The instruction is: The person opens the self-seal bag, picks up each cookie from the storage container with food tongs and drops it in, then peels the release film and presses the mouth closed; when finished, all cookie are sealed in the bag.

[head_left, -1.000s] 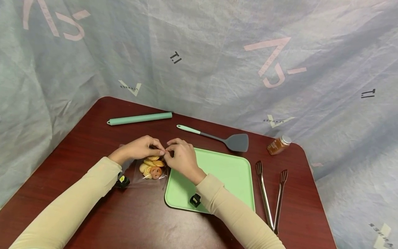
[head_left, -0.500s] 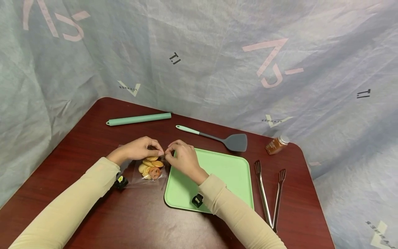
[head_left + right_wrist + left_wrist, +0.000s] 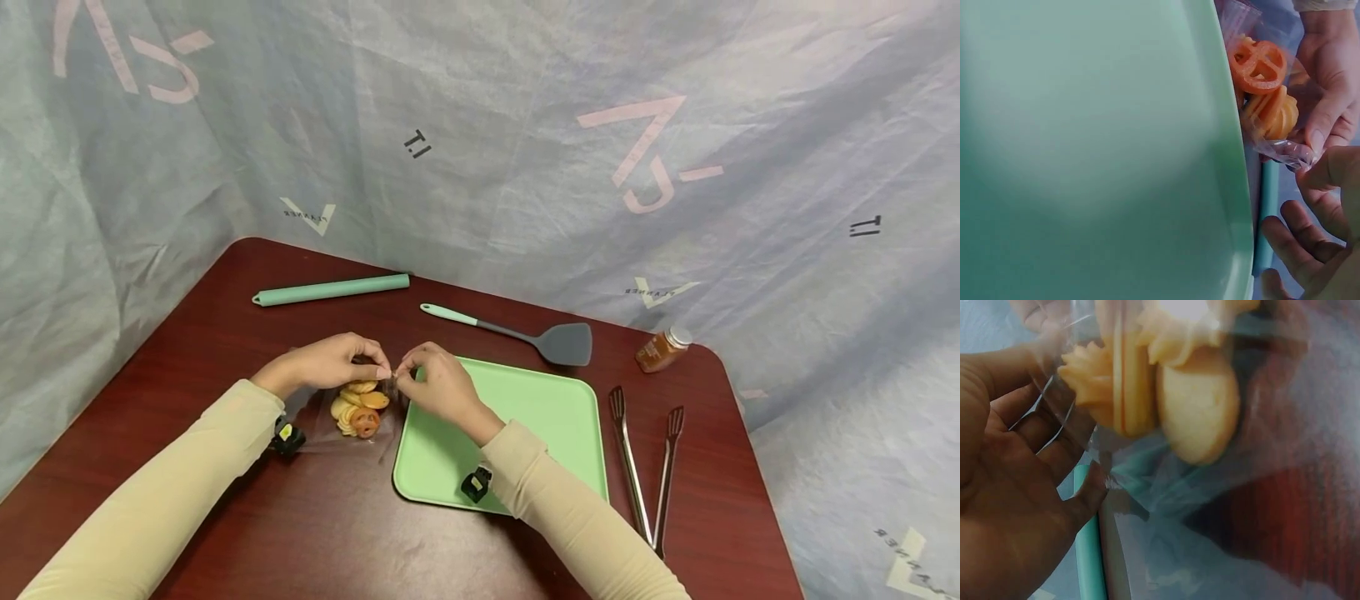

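Note:
A clear plastic bag (image 3: pixel 311 435) of yellow cookies and an orange wheel-shaped snack (image 3: pixel 366 422) lies left of the light green tray (image 3: pixel 540 408). My left hand (image 3: pixel 326 362) reaches over the bag and pinches its gathered edge between thumb and forefinger. Meeting it tip to tip, my right hand (image 3: pixel 442 385) pinches the same edge from above the tray's left side. The right wrist view shows the crumpled plastic edge (image 3: pixel 1288 152) between both hands' fingertips. In the left wrist view, round and swirled cookies (image 3: pixel 1197 409) show through the film beside my left hand (image 3: pixel 1016 494).
A green rod with a hanging loop (image 3: pixel 333 290) lies at the back left. Right of it is a turner (image 3: pixel 567 343) with a grey blade. At the right are a jar (image 3: pixel 660 352) with a silver lid and spread metal tongs (image 3: pixel 633 475). A cloth backdrop hangs behind the table.
Both hands keep their pinch at the bag's edge, with only small finger movements. The snacks inside have shifted slightly. The whole head view has drifted a little left.

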The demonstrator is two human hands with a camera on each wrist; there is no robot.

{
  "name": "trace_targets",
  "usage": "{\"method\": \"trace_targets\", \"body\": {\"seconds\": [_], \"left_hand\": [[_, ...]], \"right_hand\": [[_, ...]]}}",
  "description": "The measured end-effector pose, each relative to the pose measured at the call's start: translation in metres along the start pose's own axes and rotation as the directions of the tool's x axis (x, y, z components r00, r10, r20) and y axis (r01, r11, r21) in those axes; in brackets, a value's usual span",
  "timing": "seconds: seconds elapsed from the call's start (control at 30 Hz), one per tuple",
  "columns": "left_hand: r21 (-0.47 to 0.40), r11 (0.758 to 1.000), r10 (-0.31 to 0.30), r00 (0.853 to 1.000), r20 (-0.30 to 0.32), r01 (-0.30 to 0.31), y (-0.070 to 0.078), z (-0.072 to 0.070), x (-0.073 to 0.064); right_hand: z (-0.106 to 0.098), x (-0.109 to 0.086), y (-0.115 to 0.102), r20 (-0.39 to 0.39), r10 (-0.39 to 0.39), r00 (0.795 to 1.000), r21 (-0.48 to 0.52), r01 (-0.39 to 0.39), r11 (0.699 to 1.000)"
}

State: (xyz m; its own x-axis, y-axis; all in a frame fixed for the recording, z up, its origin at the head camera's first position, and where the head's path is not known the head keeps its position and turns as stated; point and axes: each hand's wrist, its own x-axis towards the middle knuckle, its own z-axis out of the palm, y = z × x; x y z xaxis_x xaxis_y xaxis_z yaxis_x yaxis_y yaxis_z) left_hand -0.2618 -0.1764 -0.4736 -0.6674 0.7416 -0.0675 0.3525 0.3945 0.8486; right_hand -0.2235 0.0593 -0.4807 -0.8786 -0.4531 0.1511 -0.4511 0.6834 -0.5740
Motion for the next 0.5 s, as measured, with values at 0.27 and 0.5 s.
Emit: {"method": "trace_targets", "body": {"seconds": [0.27,0.5], "left_hand": [[-0.065,0.998,-0.02,0.998,-0.062,0.016,0.002,-0.006,-0.014],[-0.108,0.993,-0.047,0.996,-0.072,0.039,0.005,-0.003,-0.006]], "right_hand": [[-0.01,-0.014,0.002,0.031,-0.032,0.999,0.007,0.031,0.999],[-0.017,-0.024,0.004,0.001,-0.091,0.996,-0.007,0.091,0.996]]}}
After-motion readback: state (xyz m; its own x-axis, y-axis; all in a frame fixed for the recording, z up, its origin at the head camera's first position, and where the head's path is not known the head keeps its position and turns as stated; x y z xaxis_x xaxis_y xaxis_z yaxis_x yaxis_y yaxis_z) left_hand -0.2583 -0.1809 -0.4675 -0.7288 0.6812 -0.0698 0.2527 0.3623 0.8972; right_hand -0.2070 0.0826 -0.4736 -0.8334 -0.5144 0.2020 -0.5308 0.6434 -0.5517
